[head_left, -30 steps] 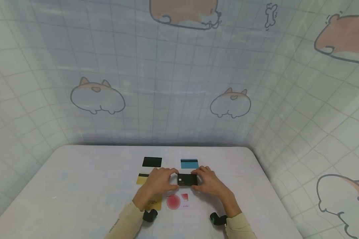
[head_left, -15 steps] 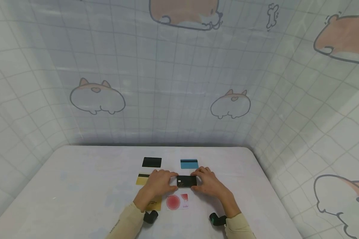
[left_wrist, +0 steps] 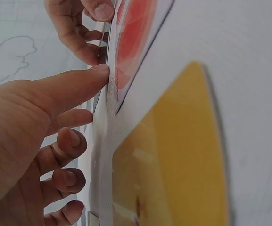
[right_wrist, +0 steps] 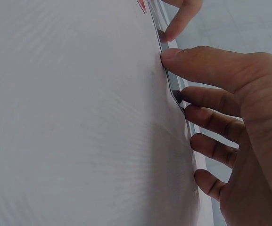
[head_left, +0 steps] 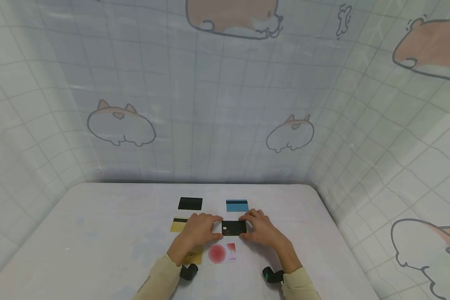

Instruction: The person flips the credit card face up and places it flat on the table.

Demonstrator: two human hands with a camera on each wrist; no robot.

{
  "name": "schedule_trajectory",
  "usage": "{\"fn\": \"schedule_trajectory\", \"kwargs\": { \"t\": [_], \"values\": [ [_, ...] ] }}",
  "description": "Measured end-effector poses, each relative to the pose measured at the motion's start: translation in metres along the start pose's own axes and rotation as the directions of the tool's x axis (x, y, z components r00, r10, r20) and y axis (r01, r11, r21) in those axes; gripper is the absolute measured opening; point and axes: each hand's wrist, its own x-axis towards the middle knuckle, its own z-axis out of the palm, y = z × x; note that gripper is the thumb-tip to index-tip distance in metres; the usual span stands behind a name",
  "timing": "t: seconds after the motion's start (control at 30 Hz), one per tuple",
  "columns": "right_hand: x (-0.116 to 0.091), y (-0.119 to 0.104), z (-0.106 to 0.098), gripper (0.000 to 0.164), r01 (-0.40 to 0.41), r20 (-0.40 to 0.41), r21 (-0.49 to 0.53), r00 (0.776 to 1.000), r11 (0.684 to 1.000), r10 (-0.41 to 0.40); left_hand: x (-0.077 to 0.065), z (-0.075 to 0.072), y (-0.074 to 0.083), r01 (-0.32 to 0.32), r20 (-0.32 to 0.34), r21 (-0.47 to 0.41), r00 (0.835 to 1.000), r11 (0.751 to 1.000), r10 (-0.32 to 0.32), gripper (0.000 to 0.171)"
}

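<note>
A black card (head_left: 234,228) with a chip and "VIP" lettering lies flat at or very near the tabletop in the head view. My left hand (head_left: 198,228) pinches its left end, thumb on the near edge and index finger on the far edge. At the opposite end my right hand (head_left: 261,227) pinches it the same way. Just nearer to me is a white card (head_left: 222,253) with a red circle. A gold card (left_wrist: 173,155) shows large in the left wrist view, below my left thumb. In the right wrist view, the remaining fingers (right_wrist: 216,148) are spread loosely.
Beyond the hands lie a blue striped card (head_left: 237,207) and a plain black card (head_left: 190,203). A yellow striped card (head_left: 178,226) is partly hidden behind my left hand. The white table (head_left: 78,233) meets tiled-pattern curtains at the back and sides.
The black VIP card shifted slightly toward me and a touch left during the first half second, both hands staying on it. Since then, hands and card look still.
</note>
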Motion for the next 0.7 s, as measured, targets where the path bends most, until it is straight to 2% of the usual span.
{"fn": "schedule_trajectory", "kwargs": {
  "t": [0.7],
  "values": [
    [-0.0005,0.0009,-0.0013,0.051,0.019,0.001,0.0,1.0,1.0,-0.019,0.0001,0.0011,-0.0006,0.004,0.02,-0.046,1.0,0.999,-0.003,0.058]
  ]
}}
